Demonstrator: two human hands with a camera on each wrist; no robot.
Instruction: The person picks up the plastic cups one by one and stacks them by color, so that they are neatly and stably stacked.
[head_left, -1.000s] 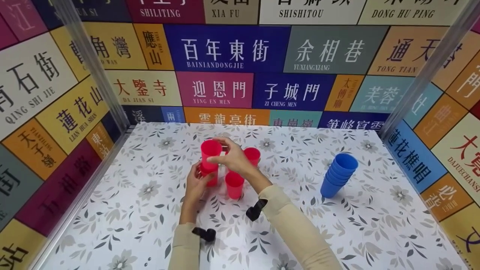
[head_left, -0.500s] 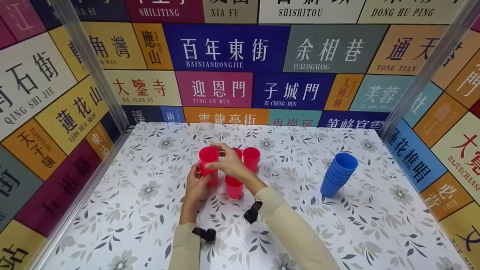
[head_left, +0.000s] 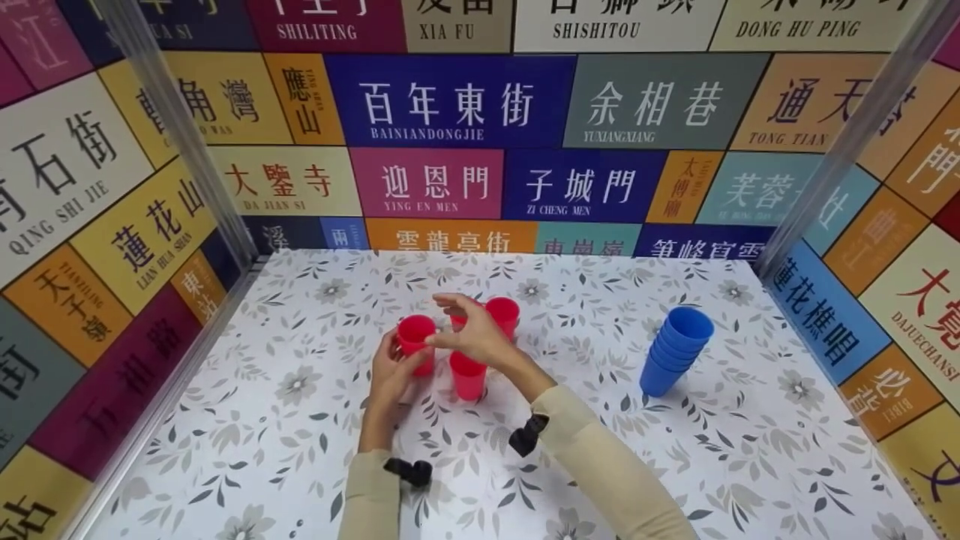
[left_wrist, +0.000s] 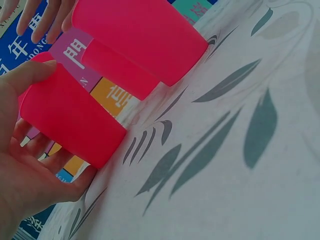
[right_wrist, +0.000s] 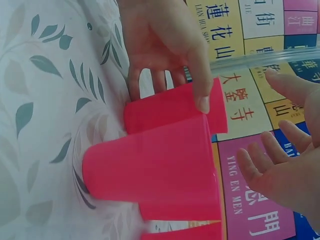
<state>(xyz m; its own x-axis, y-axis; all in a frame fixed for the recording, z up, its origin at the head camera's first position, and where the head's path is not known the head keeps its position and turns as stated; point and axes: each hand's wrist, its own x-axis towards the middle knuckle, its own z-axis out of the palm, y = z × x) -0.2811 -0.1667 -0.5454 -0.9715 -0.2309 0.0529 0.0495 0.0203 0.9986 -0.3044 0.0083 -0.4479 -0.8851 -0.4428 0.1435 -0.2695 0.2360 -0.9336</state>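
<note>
My left hand [head_left: 390, 375] holds a red cup [head_left: 416, 330] upright on the table, the leftmost of a small cluster. In the left wrist view the thumb and fingers curl round the sides of this red cup [left_wrist: 75, 115]. My right hand [head_left: 480, 334] hovers above the cluster with fingers apart and nothing between them, as the right wrist view of the same hand [right_wrist: 287, 160] confirms. A front red cup [head_left: 469, 377] and a back right red cup [head_left: 503, 313] stand close by. Another red cup [head_left: 457, 321] is mostly hidden behind the right hand.
A nested stack of blue cups [head_left: 679, 349] stands on the right side of the floral-covered table [head_left: 585, 450]. Walls printed with coloured name signs [head_left: 450, 97] border the back and both sides.
The right hand has lowered a red cup into the one the left hand holds, then let go and drawn a little to the right. The left hand stays in place.
</note>
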